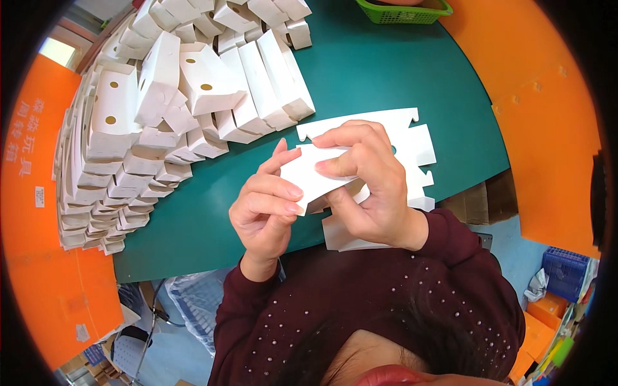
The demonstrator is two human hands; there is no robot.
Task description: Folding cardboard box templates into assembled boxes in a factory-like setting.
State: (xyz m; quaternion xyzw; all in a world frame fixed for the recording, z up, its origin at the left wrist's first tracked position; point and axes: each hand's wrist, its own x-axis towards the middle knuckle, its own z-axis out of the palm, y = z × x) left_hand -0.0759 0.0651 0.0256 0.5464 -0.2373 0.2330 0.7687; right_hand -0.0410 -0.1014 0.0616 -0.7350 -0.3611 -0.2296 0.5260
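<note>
Between my hands, above the near edge of the table, is a small white cardboard box (313, 175), partly folded. My left hand (265, 196) has its fingers on the box's left end. Gripping the right end, my right hand (370, 183) has its fingers on top and the thumb underneath. Flat white die-cut blanks (421, 143) with tabs and notches lie on the table beneath and beyond my right hand, which partly hides them. The box's far side is hidden by my fingers.
Many folded white boxes (270, 83) are piled on the left of the green table (193, 222), some with round holes. A green plastic basket (412, 14) stands at the far edge. Orange panels (541, 128) flank both sides. Blue crates (563, 273) sit at lower right.
</note>
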